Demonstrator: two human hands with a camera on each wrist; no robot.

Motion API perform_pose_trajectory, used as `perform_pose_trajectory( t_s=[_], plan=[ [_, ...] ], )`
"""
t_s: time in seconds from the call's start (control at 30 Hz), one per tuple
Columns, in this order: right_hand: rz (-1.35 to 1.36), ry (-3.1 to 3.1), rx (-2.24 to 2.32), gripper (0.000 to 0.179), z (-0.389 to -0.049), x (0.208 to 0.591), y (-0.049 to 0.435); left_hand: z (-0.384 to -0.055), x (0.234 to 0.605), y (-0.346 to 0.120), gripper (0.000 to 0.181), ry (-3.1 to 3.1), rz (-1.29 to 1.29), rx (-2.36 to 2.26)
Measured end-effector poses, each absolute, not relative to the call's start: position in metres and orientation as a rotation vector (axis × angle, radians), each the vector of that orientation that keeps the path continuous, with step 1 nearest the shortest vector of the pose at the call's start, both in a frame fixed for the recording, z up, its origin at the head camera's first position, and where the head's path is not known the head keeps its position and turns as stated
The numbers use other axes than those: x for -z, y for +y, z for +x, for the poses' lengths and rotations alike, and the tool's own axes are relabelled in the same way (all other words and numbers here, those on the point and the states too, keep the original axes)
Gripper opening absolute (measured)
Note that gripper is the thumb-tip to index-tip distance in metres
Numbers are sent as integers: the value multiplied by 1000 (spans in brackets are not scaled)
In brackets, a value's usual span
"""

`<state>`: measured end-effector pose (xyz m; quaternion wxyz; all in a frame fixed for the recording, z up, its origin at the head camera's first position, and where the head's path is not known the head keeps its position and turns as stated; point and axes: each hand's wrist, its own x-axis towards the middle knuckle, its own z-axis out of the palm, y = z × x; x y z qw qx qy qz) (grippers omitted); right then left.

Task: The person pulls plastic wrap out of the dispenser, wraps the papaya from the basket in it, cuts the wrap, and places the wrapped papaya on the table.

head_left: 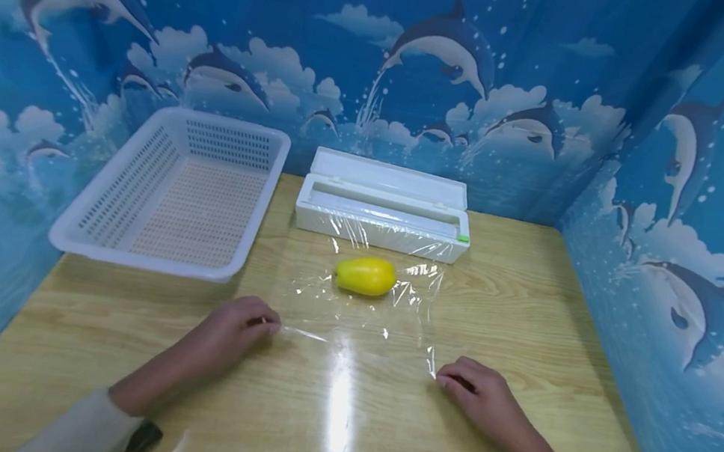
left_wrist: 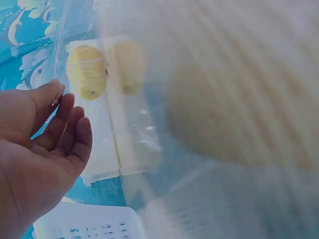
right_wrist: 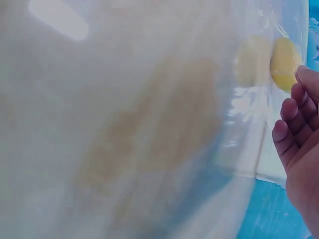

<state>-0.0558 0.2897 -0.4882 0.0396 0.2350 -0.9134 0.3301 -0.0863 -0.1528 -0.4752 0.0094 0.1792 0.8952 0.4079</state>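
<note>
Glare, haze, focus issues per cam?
Head: mostly crisp, with a white glare streak on the wood-grain table and sparkly highlights on the clear plastic film; left wrist: right side milky and soft, yellow fruit paired with a paler apparent reflection; right wrist: most of the frame hazy, bright glare patch top left.

Bright, fairly even light fills the head view, with a long white glare streak (head_left: 339,408) on the bench (head_left: 120,317) between the left hand (head_left: 246,325) and the right hand (head_left: 474,387). Ahead of them, the clear film (head_left: 358,316) throws small glints. Faint, soft shadows lie near both hands. The wrist views are hazy; right of the left hand and left of the right, the bench is badly blurred.
</note>
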Motion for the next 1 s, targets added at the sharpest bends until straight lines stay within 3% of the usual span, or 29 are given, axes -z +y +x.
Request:
perform_pose_trajectory(
  t_s=[0.47,1.0],
  plan=[
    [708,-2749,-929,11,-78,453,295,-101,452,-146,6,2774,485,-1400],
    [575,-2746,-1003,9,-125,429,301,-138,438,-130,28,2640,247,-1624]
  ],
)
